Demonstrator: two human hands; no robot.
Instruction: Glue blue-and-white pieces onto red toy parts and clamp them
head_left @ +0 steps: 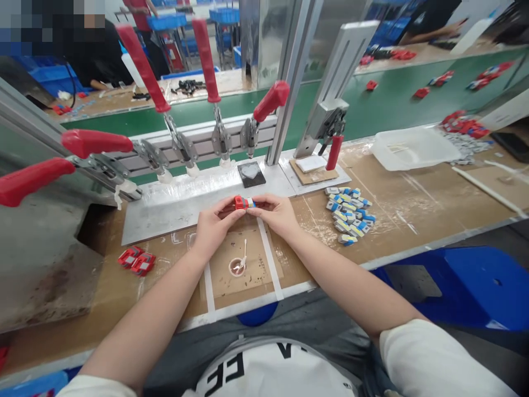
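Both my hands meet over the bench and pinch a small red, blue and white part (243, 203) between them. My left hand (212, 225) grips its red end with thumb and fingers. My right hand (278, 212) holds the blue and white end. Just below the hands a small round glue dish (237, 267) with a white stick in it sits on a taped cardboard square. A metal plate (173, 207) lies just behind the hands.
A pile of several blue and white parts (349, 215) lies right of my hands. Two red parts (137, 260) lie to the left. Red-handled toggle clamps (93, 143) stand along the rail behind. A clear tray (413, 148) sits far right. Another person works across the green belt.
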